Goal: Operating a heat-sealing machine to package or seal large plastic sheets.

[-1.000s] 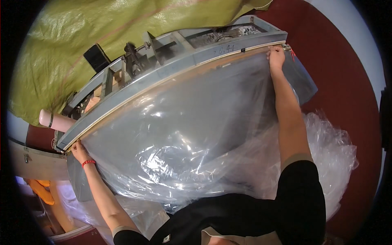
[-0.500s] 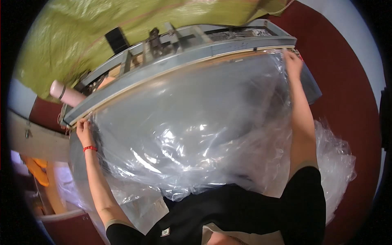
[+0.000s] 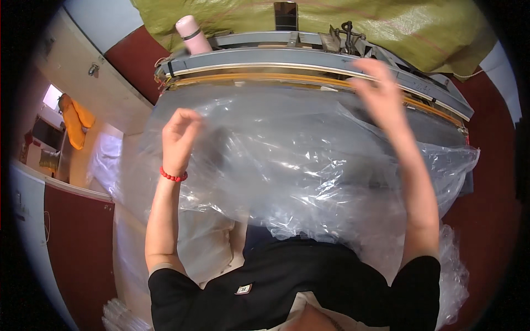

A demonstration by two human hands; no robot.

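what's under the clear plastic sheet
A grey surface shows through the clear plastic sheet; where folds and glare cover it, anything beneath cannot be seen.

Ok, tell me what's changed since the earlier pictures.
The left hand has come off the bar's left end, back toward the body; whether it holds film is unclear. The right hand has left the bar's right end, moved inward and let go, now open; the film's right corner lies loose. The view has turned. The bottle and phone stay behind the bar.
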